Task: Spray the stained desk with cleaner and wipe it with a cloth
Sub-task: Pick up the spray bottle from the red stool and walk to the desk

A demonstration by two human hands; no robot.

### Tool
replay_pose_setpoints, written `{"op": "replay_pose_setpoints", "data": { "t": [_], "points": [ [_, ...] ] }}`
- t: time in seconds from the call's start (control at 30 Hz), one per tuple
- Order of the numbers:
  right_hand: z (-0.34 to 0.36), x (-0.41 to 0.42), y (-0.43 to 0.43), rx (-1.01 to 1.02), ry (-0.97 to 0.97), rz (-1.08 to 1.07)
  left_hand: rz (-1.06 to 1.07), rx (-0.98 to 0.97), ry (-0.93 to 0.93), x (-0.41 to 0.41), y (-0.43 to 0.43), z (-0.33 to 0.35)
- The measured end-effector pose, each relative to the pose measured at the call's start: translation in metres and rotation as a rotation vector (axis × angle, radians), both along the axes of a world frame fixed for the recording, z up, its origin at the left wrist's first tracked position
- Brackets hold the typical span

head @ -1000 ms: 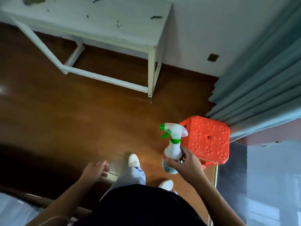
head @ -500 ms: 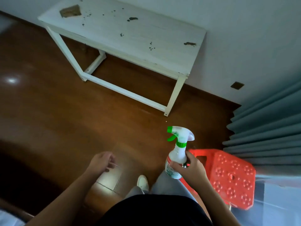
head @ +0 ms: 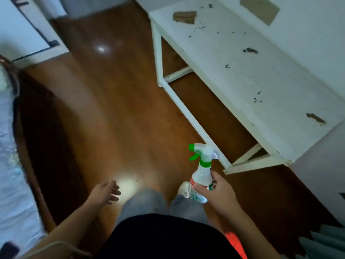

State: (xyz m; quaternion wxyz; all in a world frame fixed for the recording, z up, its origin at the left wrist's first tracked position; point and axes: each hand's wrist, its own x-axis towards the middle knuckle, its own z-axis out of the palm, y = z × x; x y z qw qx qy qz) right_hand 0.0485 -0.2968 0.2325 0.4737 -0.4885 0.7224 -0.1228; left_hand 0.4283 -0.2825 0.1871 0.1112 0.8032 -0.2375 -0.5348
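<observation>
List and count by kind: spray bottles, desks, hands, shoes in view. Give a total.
White plastic spray bottle with green trigger: 1
White-painted stained wooden desk: 1
Bare hands: 2 (left hand, right hand)
White shoe: 1
Total: 5

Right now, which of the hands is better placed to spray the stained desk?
The right hand: it grips the spray bottle on the side nearer the desk. The left hand is open, empty and farther away.

White desk point(head: 261, 86) on the wood floor point(head: 112, 109) — dark stains point(head: 250, 51) dot its top.
</observation>
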Motion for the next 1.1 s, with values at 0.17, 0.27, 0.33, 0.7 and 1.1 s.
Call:
{"op": "replay_pose_setpoints", "data": {
  "t": [0.17, 0.27, 0.33, 0.7, 1.1],
  "points": [
    [0.003, 0.019, -0.091, 0.016, -0.029, 0.241, 0.141, 0.046, -0.017, 0.020, 0.004, 0.008],
    [0.002, 0.037, -0.138, 0.036, -0.038, 0.285, 0.174, 0.071, -0.021, 0.030, -0.009, 0.000],
    [0.002, 0.050, -0.165, 0.047, -0.055, 0.300, 0.179, 0.085, -0.013, 0.039, -0.030, -0.006],
    [0.018, 0.102, -0.301, 0.056, -0.070, 0.190, 0.014, -0.067, 0.047, 0.065, -0.276, 0.009],
    [0.007, 0.132, -0.471, 0.071, -0.011, 0.224, 0.070, -0.036, 0.034, 0.092, -0.431, 0.007]
  ]
}}
